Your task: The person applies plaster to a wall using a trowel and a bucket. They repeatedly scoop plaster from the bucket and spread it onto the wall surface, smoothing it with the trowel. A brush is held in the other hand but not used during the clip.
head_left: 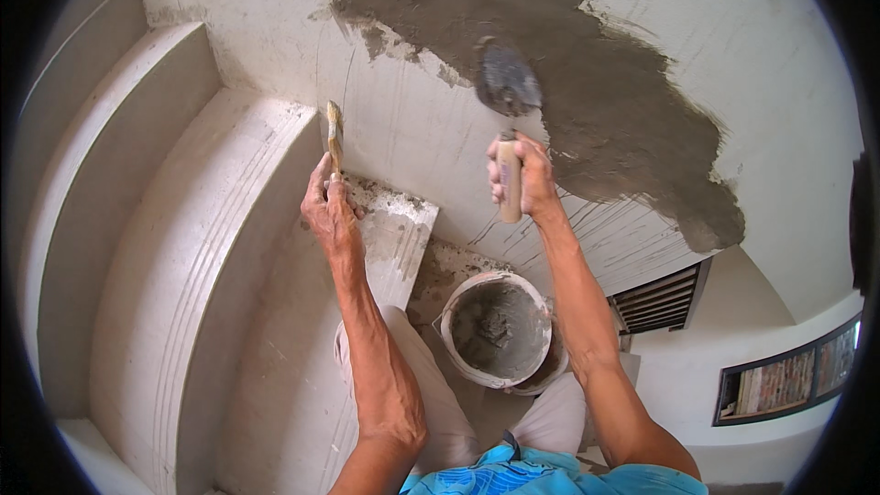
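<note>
My right hand [524, 174] is closed round the pale handle of a trowel [510, 81]. Its rounded metal blade, somewhat blurred, points up over the lower left edge of a wide patch of wet grey mortar [605, 82] on the white wall [403, 119]. In my left hand [332, 211] a paintbrush [335, 133] stands upright, bristles uppermost, close to the wall beside a stair edge. Below my right forearm sits a round bucket [449, 316] holding grey mortar [495, 325].
Pale stairs [229, 229] with grooved edges rise on the left. A second bucket [550, 371] is partly hidden behind the first. Splashes mark the step [403, 215] at the wall's foot. A dark slatted vent [662, 298] and a framed window [788, 376] lie at the right.
</note>
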`<state>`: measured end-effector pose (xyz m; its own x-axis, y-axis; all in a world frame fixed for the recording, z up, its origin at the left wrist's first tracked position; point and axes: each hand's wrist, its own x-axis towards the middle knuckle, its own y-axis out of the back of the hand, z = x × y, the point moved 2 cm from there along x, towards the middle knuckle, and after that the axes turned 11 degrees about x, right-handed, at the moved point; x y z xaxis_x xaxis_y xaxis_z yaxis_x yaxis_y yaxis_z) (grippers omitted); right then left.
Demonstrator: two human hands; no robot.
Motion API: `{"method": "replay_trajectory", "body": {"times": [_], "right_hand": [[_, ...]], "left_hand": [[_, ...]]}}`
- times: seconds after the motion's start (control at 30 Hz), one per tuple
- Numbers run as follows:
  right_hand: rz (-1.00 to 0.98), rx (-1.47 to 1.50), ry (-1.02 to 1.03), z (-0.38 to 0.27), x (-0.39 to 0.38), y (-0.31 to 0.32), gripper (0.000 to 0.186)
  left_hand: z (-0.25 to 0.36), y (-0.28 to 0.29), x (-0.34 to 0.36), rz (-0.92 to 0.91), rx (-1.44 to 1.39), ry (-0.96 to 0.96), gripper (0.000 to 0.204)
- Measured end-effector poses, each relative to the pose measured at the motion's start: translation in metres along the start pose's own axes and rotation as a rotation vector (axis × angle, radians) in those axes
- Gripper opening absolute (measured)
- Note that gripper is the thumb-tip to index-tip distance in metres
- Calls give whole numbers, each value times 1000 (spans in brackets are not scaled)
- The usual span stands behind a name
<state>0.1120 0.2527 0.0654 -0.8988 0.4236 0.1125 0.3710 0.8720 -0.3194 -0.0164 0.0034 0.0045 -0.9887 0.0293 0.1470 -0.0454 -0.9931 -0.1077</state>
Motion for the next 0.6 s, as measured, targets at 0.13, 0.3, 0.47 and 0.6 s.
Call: {"method": "replay_trajectory", "body": {"times": [0.13,0.3,0.47,0.6], "right_hand": [[-67,252,53,7,-31,35,40],[-85,110,-16,10,-28,18,50],[-169,106,-9,-1,11,0,50],[-90,62,24,-10,12,11,50]], "left_hand": [[-2,-2,-2,-8,-36,6,44],[3,-2,-5,-16,7,-13,44],[2,-4,-1,-8,-17,-17,43],[-2,-2,0,2,4,-5,43]]}}
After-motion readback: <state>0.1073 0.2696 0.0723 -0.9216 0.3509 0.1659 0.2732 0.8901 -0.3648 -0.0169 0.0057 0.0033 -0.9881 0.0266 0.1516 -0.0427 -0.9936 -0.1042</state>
